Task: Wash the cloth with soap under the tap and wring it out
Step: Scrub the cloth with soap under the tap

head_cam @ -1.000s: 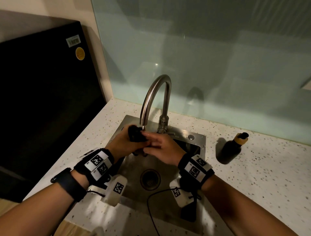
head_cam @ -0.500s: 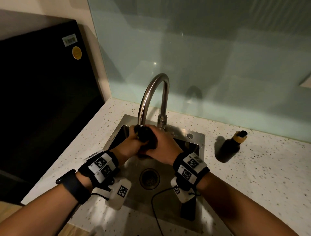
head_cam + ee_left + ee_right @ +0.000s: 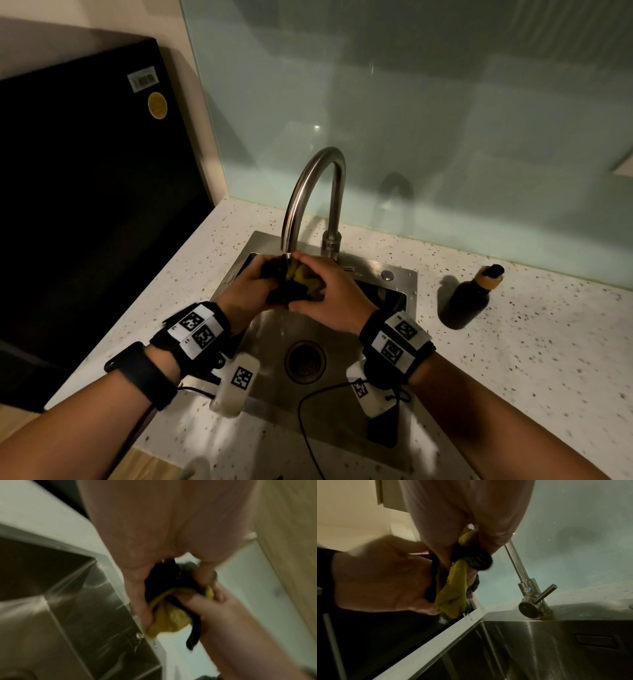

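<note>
A bunched cloth, black on one side and yellow on the other, sits right under the spout of the curved steel tap, above the steel sink. My left hand grips its black left end and my right hand grips its right end, fingers curled round it. The left wrist view shows the yellow fold of the cloth squeezed between both hands. Drops fall from the cloth in the right wrist view, beside the tap lever.
A dark soap bottle with a tan collar stands on the speckled counter right of the sink. A black appliance fills the left side. A glass splashback runs behind the tap. The drain lies below my hands.
My hands have closed together on the cloth under the spout and turned it, so its yellow side now shows. The view has shifted slightly.
</note>
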